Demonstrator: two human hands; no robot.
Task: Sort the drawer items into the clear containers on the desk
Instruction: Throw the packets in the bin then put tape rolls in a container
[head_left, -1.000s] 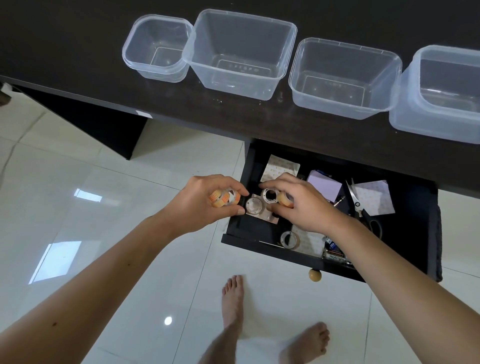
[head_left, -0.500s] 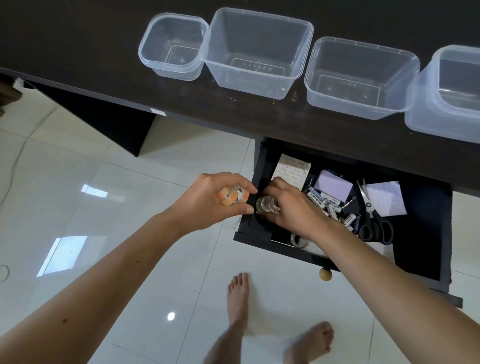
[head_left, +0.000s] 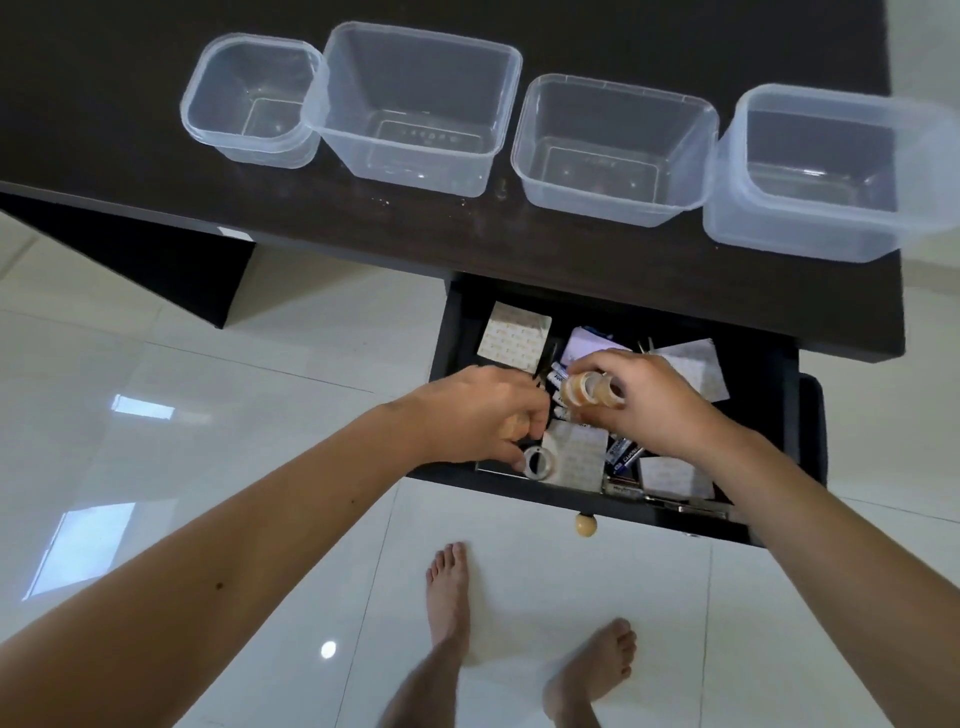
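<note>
The rightmost container (head_left: 831, 171) was blurred and cut off by the right edge. Drawer (head_left: 613, 499) contents under both hands were hidden; battery (head_left: 623, 452) labels were unreadable, too small.

Your way into the drawer (head_left: 769, 374) is open only from above and the front; the desk (head_left: 571, 244) overhangs its back edge. Both your hands crowd the drawer's left half: the left hand (head_left: 483, 415) low at the front-left corner, the right hand (head_left: 660, 400) above the middle. The drawer's right side, a dark bare strip along the right wall, is free. On the desk, four clear containers (head_left: 415, 109) stand rim to rim along the front edge, all open-topped; you can pass above them, not between.
</note>
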